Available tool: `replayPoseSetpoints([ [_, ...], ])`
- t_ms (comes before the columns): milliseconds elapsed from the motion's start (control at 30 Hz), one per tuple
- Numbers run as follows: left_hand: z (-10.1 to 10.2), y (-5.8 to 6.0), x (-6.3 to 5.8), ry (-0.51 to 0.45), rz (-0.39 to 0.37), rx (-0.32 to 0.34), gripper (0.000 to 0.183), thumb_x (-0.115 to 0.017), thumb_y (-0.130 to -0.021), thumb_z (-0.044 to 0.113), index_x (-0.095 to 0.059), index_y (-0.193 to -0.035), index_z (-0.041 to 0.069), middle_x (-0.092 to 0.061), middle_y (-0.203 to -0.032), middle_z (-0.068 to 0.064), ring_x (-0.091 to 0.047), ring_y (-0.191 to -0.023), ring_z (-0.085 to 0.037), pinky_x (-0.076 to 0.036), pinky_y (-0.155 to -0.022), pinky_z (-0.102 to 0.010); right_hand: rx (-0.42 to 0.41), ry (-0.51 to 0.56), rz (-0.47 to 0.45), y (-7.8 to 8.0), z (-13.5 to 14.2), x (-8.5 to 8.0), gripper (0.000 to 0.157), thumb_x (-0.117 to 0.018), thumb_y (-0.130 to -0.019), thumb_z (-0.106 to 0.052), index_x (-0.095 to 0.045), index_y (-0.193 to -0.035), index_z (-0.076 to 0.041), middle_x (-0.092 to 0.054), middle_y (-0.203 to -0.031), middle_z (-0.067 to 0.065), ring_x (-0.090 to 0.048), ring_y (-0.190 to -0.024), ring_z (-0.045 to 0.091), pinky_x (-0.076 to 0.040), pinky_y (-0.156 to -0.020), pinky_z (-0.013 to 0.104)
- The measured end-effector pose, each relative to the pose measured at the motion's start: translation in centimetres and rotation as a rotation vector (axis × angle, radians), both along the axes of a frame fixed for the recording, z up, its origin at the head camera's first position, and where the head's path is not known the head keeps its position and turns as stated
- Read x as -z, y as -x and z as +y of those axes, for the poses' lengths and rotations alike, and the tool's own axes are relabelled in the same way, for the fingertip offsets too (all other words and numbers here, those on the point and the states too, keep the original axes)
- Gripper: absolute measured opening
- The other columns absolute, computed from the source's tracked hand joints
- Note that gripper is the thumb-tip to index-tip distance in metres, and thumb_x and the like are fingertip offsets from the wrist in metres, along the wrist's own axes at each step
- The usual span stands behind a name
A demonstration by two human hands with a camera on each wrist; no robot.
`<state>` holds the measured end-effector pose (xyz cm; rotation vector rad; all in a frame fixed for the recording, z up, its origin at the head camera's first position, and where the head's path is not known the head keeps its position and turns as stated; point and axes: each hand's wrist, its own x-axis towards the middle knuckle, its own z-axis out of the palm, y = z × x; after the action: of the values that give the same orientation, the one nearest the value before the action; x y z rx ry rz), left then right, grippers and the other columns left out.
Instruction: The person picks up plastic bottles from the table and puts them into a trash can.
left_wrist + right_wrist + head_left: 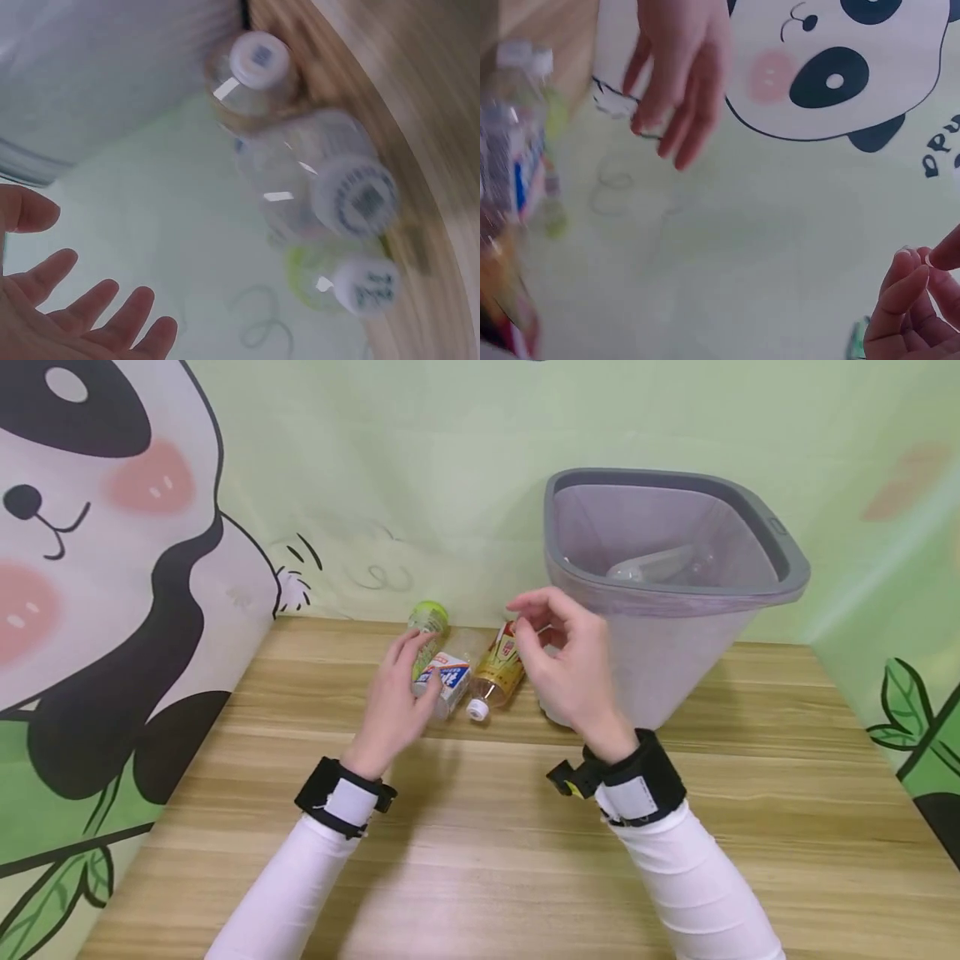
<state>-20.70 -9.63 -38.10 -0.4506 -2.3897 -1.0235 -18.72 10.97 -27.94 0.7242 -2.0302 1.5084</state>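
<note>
Yellow-labelled bottle [501,667] between the hands [396,700] [576,667]

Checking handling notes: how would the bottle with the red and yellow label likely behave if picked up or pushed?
The bottle lies on its side and looks rounded, so a push may roll it. Its clear, plastic-looking walls would probably give slightly when squeezed. Shiny highlights hint at a somewhat slippery surface.

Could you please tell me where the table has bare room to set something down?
The table is bare between the white sleeves, and right of the bin; it is crowded where three bottles lie close together, near the left hand and bin.
</note>
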Motion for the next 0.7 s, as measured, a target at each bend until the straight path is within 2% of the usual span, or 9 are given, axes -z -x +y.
replayPoseSetpoints([
  [100, -1.0, 0.8, 0.3, 0.037, -0.026, -0.038, 0.048, -0.059, -0.086, 0.009, -0.049, -0.132, 0.001, -0.044, -0.136, -0.024, -0.048, -0.119, -0.039, -0.041, -0.100, -0.052, -0.038, 0.102, -0.124, 0.2, -1.0, 2.3, 0.019, -0.052, -0.083, 0.009, -0.064, -0.097, 0.004, -0.063, -0.083, 0.015, -0.056, -0.068, 0.017, -0.045, -0.056, 0.018],
  [267, -2.4, 2.1, 1.0, 0.081, -0.111, -0.088, 0.052, -0.062, -0.084, 0.011, -0.048, -0.133, 0.000, -0.044, -0.136, -0.025, -0.049, -0.115, -0.042, -0.044, -0.095, -0.055, -0.082, 0.311, -0.397, 1.0, -2.3, 5.8, 0.026, -0.050, -0.084, 0.011, -0.057, -0.109, 0.010, -0.060, -0.095, 0.024, -0.060, -0.079, 0.024, -0.051, -0.068, 0.022],
  [467, -3.7, 3.9, 1.9, 0.129, -0.253, -0.129, 0.053, -0.060, -0.087, 0.016, -0.045, -0.135, -0.001, -0.043, -0.136, -0.025, -0.049, -0.113, -0.042, -0.045, -0.092, -0.056, -0.132, 0.588, -0.743, 1.5, -3.5, 8.6, 0.036, -0.049, -0.086, 0.004, -0.049, -0.122, 0.002, -0.055, -0.107, 0.020, -0.059, -0.089, 0.022, -0.051, -0.081, 0.027],
  [600, -4.2, 5.4, 2.4, 0.165, -0.357, -0.156, 0.056, -0.058, -0.088, 0.021, -0.043, -0.137, 0.000, -0.041, -0.138, -0.026, -0.048, -0.114, -0.043, -0.043, -0.093, -0.057, -0.159, 0.715, -0.863, 1.7, -4.2, 9.8, 0.042, -0.045, -0.088, 0.003, -0.042, -0.130, 0.001, -0.049, -0.116, 0.020, -0.054, -0.097, 0.023, -0.046, -0.091, 0.032],
  [700, -4.5, 6.5, 2.8, 0.175, -0.429, -0.162, 0.059, -0.057, -0.090, 0.026, -0.039, -0.140, 0.001, -0.038, -0.140, -0.027, -0.045, -0.117, -0.044, -0.042, -0.095, -0.057, -0.167, 0.757, -0.904, 1.7, -4.5, 10.6, 0.045, -0.043, -0.089, 0.003, -0.038, -0.134, 0.002, -0.047, -0.120, 0.020, -0.052, -0.101, 0.024, -0.045, -0.095, 0.033],
])
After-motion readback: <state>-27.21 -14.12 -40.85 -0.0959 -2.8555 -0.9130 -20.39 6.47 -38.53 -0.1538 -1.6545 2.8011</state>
